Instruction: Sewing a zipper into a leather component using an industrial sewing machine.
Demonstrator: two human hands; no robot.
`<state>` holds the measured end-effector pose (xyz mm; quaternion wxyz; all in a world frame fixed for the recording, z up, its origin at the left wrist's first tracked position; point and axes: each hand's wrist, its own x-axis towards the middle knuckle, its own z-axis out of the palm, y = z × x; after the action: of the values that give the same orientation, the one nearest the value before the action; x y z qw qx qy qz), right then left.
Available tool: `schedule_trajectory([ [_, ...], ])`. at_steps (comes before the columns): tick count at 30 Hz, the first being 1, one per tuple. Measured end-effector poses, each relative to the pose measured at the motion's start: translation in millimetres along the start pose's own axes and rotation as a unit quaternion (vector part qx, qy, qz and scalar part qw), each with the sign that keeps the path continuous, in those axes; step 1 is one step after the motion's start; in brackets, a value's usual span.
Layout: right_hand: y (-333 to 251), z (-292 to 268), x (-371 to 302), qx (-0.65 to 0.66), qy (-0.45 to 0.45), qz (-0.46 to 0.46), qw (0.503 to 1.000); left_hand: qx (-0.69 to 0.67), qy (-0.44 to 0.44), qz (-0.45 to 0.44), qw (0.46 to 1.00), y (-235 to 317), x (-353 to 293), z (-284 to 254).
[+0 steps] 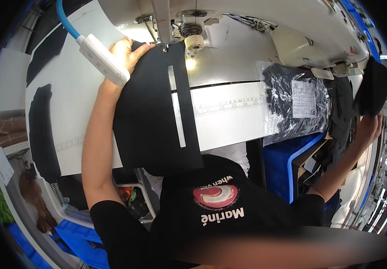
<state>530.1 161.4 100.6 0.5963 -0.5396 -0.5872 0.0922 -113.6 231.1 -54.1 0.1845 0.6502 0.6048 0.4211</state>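
A black fabric panel [150, 107] with a long narrow slot lies on the white sewing-machine table, its far edge under the presser foot [165, 47]. My left hand [128, 53] pinches the panel's far left corner, thumb stretched toward the presser foot. Out at the far right, my right hand [371, 127] is closed on the lower end of a black cloth piece [375, 89], which stands up above the fingers. A white oblong device [102, 60] on a blue cable covers part of my left wrist.
A clear plastic bag of dark cloth [287, 101] with a white label lies right of the panel. Other black pieces [43, 130] rest along the table's left side. A blue bin [283, 163] stands below the table's right edge. Ruler markings [229, 106] run across the tabletop.
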Motion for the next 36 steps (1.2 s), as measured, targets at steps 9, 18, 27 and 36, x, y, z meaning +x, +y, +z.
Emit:
schedule_trajectory([
  [9,-94.1,243.2,-130.0,-0.081,-0.443,-0.292,0.844,0.301,0.009,0.124,0.946,49.0,-45.5,-41.3],
  [18,-91.5,225.5,-114.5,-0.122,-0.346,-0.318,0.874,0.093,-0.135,0.171,0.971,145.8,-133.1,-28.4],
  [27,-85.0,200.0,-161.1,-0.2,-0.419,-0.279,0.84,0.228,-0.166,0.317,0.905,144.6,-74.2,44.8],
  [36,-64.4,173.6,-165.5,-0.132,-0.396,-0.37,0.83,0.246,-0.151,0.344,0.894,138.8,-115.4,36.4],
])
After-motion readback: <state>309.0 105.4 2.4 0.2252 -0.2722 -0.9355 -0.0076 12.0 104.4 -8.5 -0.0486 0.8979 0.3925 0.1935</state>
